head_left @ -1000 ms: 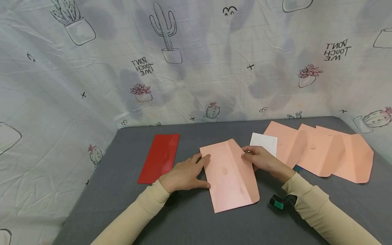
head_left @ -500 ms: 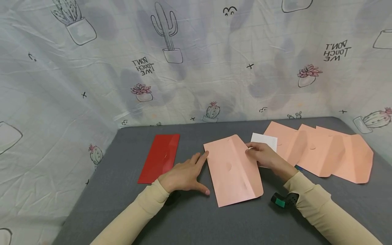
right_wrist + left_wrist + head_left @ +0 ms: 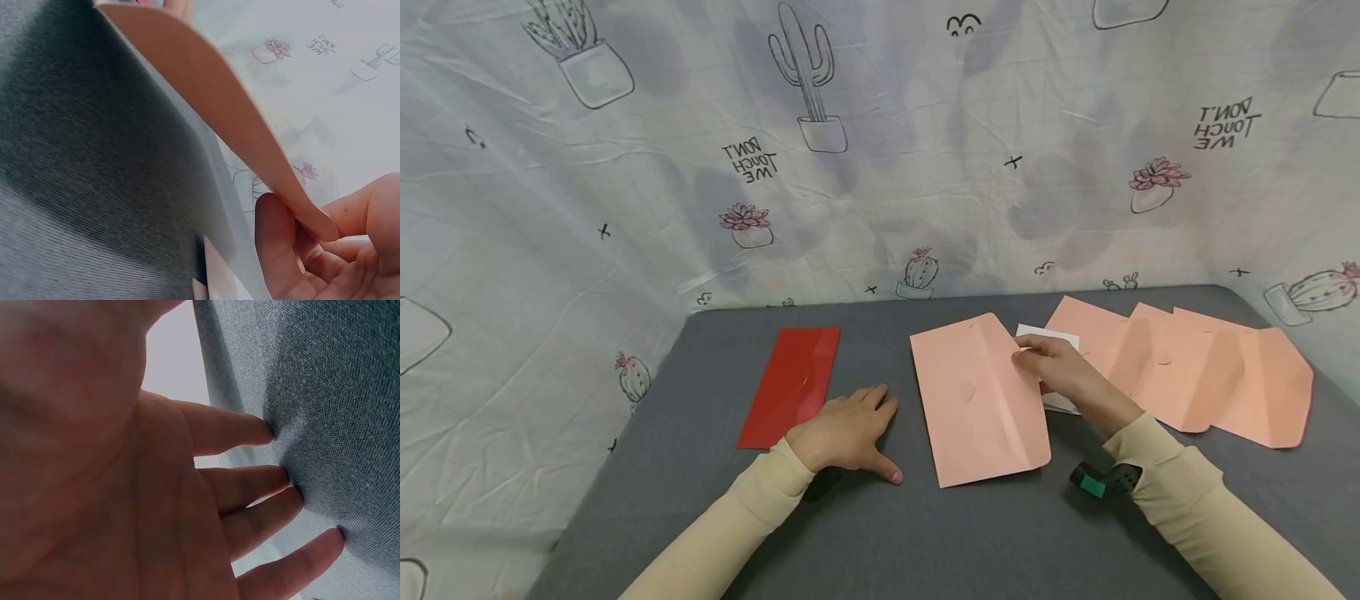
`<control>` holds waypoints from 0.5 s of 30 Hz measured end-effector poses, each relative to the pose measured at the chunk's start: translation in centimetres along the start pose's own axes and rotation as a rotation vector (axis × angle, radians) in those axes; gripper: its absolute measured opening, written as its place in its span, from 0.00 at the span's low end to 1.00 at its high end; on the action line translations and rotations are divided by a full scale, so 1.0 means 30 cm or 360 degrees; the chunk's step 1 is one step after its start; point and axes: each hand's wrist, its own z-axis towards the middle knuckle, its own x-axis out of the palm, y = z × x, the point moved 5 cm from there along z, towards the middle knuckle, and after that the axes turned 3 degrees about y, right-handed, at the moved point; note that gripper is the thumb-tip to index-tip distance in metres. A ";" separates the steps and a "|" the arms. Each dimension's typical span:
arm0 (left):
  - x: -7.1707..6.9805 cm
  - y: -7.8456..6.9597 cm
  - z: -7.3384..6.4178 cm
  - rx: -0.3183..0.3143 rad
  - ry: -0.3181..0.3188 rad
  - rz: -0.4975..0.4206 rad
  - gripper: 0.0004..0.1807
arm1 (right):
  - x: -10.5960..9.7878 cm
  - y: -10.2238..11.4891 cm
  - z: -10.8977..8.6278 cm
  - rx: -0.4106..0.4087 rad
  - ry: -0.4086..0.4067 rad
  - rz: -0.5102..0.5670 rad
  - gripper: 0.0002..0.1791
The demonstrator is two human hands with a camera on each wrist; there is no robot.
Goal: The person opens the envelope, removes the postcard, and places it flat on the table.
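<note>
My right hand (image 3: 1052, 367) pinches the right edge of a pink envelope (image 3: 970, 408) between thumb and fingers. In the right wrist view the envelope (image 3: 200, 87) is seen nearly edge-on, slightly bowed and raised over the grey cloth. My left hand (image 3: 850, 429) lies to the left of the envelope with fingers spread, holding nothing. In the left wrist view the fingertips of that hand (image 3: 187, 487) touch the grey cloth. A white card (image 3: 1067, 336) is partly hidden behind my right hand.
A red envelope (image 3: 790, 387) lies on the grey table (image 3: 865, 533) at the left. Several pink envelopes (image 3: 1262, 383) overlap at the right. A cactus-print curtain (image 3: 880, 167) hangs behind the table. A black wrist strap with a green patch (image 3: 1093, 483) is on the right wrist.
The pink envelope has moved up and slightly right with my right hand, covering more of the white card. My left hand has come off the envelope's left edge and drawn back slightly.
</note>
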 end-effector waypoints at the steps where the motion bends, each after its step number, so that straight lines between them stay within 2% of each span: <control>1: -0.002 -0.001 -0.001 0.0001 0.0000 0.0001 0.56 | -0.005 0.001 -0.002 -0.0005 -0.0004 0.0004 0.32; 15: -0.008 -0.008 -0.004 0.0002 0.0017 0.0007 0.56 | -0.052 -0.004 -0.010 -0.0028 0.0000 0.0038 0.37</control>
